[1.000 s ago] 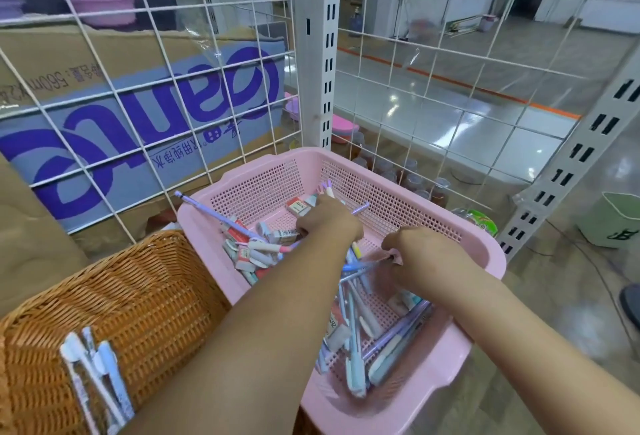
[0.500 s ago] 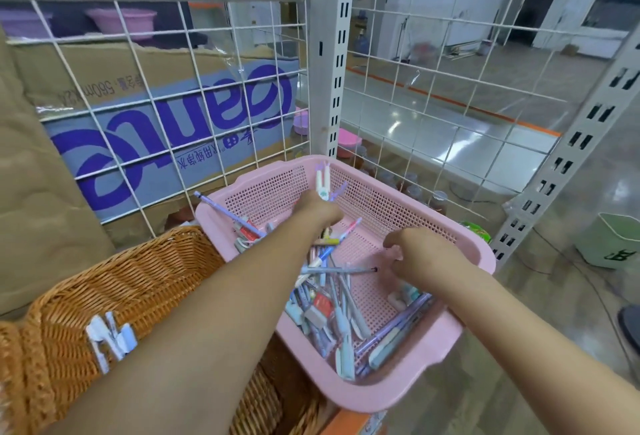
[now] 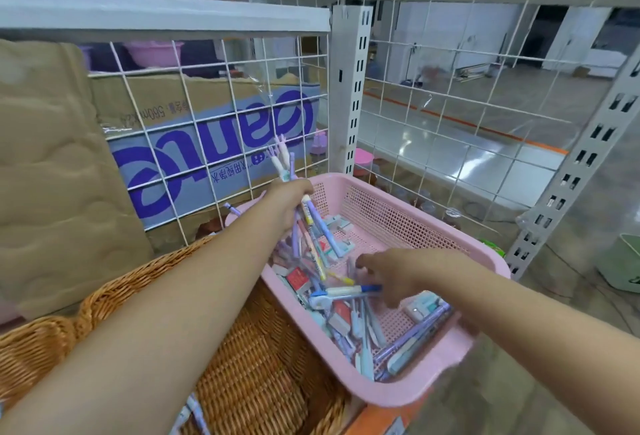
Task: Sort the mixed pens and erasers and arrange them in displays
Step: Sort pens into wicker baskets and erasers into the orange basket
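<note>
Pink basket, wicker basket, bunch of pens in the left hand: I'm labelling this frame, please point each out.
pink basket [image 3: 408, 389]: head view, its near wall.
wicker basket [image 3: 263, 365]: head view, woven inner wall.
bunch of pens [image 3: 322, 227]: head view, a purple pen's shaft.

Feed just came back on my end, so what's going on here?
A person is sorting stationery at a wire-grid shelf. The left hand grips a bunch of pens above the pink plastic basket. The right hand reaches down into that basket's mix of loose pens and erasers, fingertips at a blue-and-white pen; blur hides whether it is gripped. A wicker basket sits to the left.
</note>
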